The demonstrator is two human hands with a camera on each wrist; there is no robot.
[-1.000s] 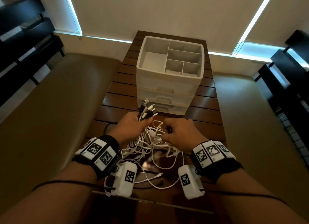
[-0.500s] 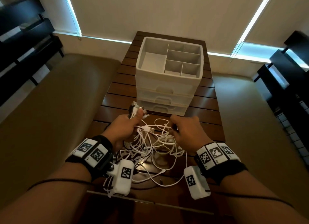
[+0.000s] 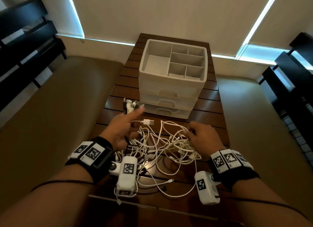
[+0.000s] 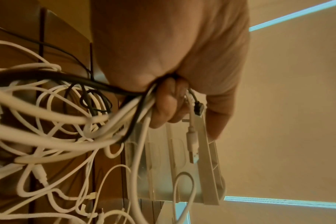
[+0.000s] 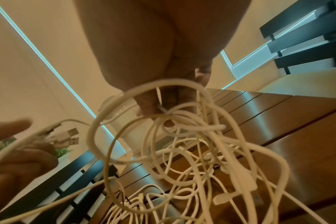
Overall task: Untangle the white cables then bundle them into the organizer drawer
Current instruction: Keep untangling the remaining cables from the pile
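Nearest the camera, on the table [image 3: 210, 106]: cables [image 3: 171, 147], white, tangled in a loose heap between both wrists. Left hand [image 3: 121, 130]: fingers curled round a bunch of plug ends [image 3: 130, 105], thumb out. Right hand [image 3: 204, 138]: fingertips pinching strands at the heap's right edge. Beyond: organizer [image 3: 171, 84], three drawers shut; top tray [image 3: 158, 64] compartments bare.

Cables [image 3: 169, 142] probably fronting organizer [image 3: 172, 84].
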